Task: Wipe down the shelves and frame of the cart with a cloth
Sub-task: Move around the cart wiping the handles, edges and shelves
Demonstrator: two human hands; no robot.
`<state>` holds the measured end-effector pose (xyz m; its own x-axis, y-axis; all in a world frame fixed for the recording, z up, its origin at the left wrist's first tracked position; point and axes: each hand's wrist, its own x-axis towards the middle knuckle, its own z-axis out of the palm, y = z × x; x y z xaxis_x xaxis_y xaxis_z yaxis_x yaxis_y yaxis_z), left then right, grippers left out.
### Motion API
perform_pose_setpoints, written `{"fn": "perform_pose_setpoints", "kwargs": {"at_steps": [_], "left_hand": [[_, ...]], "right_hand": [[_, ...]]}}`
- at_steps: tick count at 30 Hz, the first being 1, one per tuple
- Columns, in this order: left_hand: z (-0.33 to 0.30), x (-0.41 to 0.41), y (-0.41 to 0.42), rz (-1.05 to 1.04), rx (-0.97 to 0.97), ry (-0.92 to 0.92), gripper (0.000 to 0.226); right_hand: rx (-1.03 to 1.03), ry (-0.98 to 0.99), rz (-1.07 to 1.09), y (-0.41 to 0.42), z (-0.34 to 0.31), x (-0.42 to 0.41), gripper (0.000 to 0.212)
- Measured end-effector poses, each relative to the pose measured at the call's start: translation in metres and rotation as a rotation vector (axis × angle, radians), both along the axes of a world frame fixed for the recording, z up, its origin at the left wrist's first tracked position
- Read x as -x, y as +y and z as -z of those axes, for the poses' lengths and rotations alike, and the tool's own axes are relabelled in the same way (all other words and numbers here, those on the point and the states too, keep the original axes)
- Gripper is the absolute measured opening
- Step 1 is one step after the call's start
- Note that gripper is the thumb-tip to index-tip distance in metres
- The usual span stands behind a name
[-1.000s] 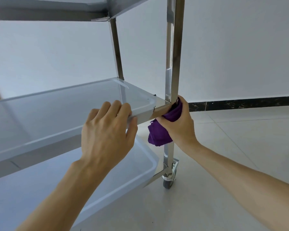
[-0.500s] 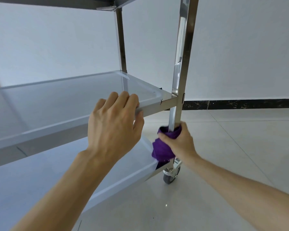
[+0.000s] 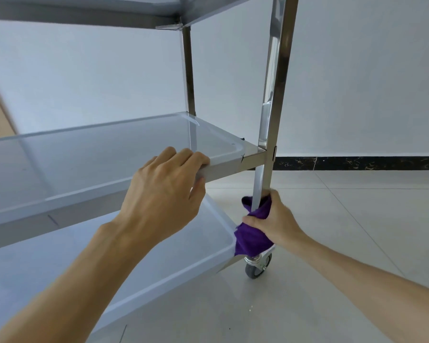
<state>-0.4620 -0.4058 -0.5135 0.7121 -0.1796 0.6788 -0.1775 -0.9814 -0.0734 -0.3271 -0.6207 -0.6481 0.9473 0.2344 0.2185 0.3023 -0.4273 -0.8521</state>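
The top shelf [image 3: 109, 11] is cut off by the frame edge. The right hand [image 3: 278, 224] grips the purple cloth [image 3: 252, 237] around the near post [image 3: 270, 120], hiding the post's base. The left hand [image 3: 166, 191] clasps the middle shelf [image 3: 84, 154] rim.

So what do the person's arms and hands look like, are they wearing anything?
Nothing worn that shows: both forearms are bare to the frame's edge, with no sleeves, gloves, watch or rings visible. The left hand and the right hand are bare too, with short, unpainted nails where they show.
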Motion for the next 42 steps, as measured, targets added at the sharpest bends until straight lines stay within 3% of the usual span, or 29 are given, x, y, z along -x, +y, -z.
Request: {"fn": "perform_pose_setpoints", "kwargs": {"at_steps": [4,8,11,14,17,22,33,35,37,39,42], "left_hand": [[-0.002,0.017,0.01,0.023,-0.034,0.059,0.038],[-0.01,0.037,0.031,-0.034,-0.077,0.102,0.052],[-0.017,0.051,0.051,-0.084,-0.109,0.126,0.057],[-0.021,0.065,0.067,-0.135,-0.119,0.167,0.058],[-0.02,0.08,0.084,-0.177,-0.142,0.21,0.062],[-0.016,0.1,0.116,-0.25,-0.152,0.208,0.067],[0.0,0.095,0.13,-0.268,-0.203,-0.003,0.045],[-0.002,0.096,0.131,-0.254,-0.218,0.003,0.051],[-0.002,0.097,0.132,-0.257,-0.221,0.005,0.047],[-0.003,0.096,0.13,-0.253,-0.205,0.014,0.048],[-0.004,0.093,0.123,-0.232,-0.197,0.03,0.053]], "right_hand": [[-0.09,-0.223,-0.005,-0.019,-0.059,0.017,0.083],[0.017,-0.526,-0.024,-0.035,-0.115,0.045,0.085],[0.216,-0.756,-0.146,-0.023,-0.149,0.059,0.086],[0.62,-0.939,-0.312,0.004,-0.168,0.052,0.088],[0.926,-0.869,-0.317,0.017,-0.159,0.037,0.092],[0.737,-0.812,-0.202,0.022,-0.145,0.026,0.088],[0.75,-1.167,-0.267,0.166,-0.133,0.105,0.056],[0.731,-1.175,-0.307,0.16,-0.137,0.101,0.059],[0.659,-1.151,-0.322,0.141,-0.139,0.088,0.048],[0.607,-1.136,-0.256,0.117,-0.138,0.069,0.037],[0.629,-1.126,-0.155,0.087,-0.134,0.047,0.036]]}}
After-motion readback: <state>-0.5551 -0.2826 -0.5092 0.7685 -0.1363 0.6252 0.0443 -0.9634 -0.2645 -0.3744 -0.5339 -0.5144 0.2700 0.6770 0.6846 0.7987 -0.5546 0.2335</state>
